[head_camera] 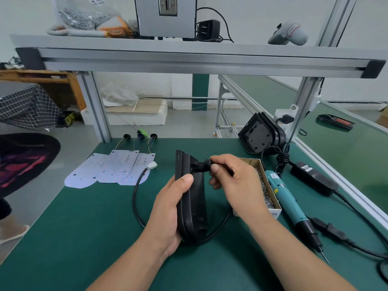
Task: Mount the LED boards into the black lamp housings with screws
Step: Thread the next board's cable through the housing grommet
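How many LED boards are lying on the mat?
3, fanned and overlapping on the green mat left of the held housing: leftmost board, middle board, and rightmost board beside the white connector. Another could hide underneath.

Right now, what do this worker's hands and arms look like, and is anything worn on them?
Both are bare. The left hand and the right hand wear no gloves, and no ring shows on the fingers in view. The left forearm and right forearm are uncovered down to the picture's lower edge: no sleeve, watch or wristband shows. The visible nails are cut short.
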Action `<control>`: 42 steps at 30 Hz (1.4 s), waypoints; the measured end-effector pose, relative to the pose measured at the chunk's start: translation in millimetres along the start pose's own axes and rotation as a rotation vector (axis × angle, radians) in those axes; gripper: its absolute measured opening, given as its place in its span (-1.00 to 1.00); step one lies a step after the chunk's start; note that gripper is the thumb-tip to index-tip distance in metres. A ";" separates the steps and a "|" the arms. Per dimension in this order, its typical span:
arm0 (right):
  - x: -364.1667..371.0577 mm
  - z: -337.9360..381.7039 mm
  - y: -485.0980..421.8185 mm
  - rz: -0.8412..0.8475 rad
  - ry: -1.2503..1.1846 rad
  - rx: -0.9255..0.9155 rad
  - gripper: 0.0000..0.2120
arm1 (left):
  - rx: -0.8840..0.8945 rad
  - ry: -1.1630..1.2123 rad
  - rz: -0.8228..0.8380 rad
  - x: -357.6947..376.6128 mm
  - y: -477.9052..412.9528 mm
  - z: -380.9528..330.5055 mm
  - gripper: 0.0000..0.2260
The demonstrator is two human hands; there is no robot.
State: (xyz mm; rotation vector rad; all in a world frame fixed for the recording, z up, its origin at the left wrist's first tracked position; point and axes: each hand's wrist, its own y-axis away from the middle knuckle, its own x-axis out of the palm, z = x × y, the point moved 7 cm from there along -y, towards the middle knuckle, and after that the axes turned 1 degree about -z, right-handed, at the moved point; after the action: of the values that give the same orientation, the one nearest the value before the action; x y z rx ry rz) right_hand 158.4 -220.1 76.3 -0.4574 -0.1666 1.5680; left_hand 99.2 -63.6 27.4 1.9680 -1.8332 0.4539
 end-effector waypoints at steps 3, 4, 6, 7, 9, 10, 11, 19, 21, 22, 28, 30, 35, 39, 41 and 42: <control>-2.2 -0.7 -1.3 0.017 0.000 0.000 -0.73 | -0.023 0.024 0.003 1.0 1.1 2.6 -0.46; -0.7 -0.5 -1.2 0.035 -0.004 0.001 -0.71 | -0.029 0.019 0.005 0.7 1.3 3.0 -0.44; 0.8 -1.1 -1.7 0.066 -0.019 0.017 -0.69 | -0.027 0.011 0.009 0.4 2.2 2.6 -0.41; 0.5 -1.6 -2.1 0.075 -0.027 0.027 -0.71 | -0.022 0.008 0.013 0.8 2.6 1.7 -0.42; -0.3 -3.2 -2.8 0.089 -0.044 0.050 -0.74 | -0.015 0.008 0.022 0.8 3.1 0.0 -0.42; -0.9 -3.8 -3.3 0.092 -0.045 0.058 -0.75 | -0.017 0.016 0.021 0.6 3.2 -0.4 -0.42; -1.5 -4.1 -3.9 0.093 -0.039 0.064 -0.74 | -0.021 0.028 0.017 0.2 3.4 -0.6 -0.42; -2.5 -7.7 -5.1 0.064 -0.039 0.075 -0.71 | -0.071 0.101 0.023 3.1 6.1 -0.7 -0.50; -2.8 -8.3 -4.8 0.057 -0.025 0.073 -0.70 | -0.081 0.112 0.024 3.4 6.1 -1.0 -0.48; -3.3 -8.3 -4.6 0.049 -0.017 0.071 -0.70 | -0.090 0.114 0.023 3.6 6.4 -0.6 -0.45; -3.2 -7.9 -3.0 -0.001 0.052 0.051 -0.69 | -0.095 0.144 0.037 3.8 5.8 0.3 -0.45; -3.1 -9.6 -4.2 0.010 0.062 0.066 -0.73 | -0.094 0.135 0.042 4.2 6.4 0.0 -0.46; 3.9 -7.6 0.0 0.031 -0.034 0.067 -0.70 | -0.048 0.036 0.047 3.5 5.0 -2.5 -0.40; 5.8 -9.8 -1.4 0.031 -0.092 0.097 -0.73 | -0.006 -0.018 0.075 4.9 4.2 -5.1 -0.46; 5.8 -10.4 -1.6 0.024 -0.093 0.108 -0.73 | 0.004 -0.032 0.085 5.1 4.0 -5.6 -0.48; 6.2 -10.4 -1.0 0.025 -0.094 0.110 -0.73 | 0.005 -0.036 0.084 4.9 3.5 -5.2 -0.47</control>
State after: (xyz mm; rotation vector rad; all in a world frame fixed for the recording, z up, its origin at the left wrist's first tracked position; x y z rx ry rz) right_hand 163.5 -215.8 66.1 -0.3012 -0.1459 1.6151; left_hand 96.3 -65.4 34.6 1.9191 -1.9448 0.4514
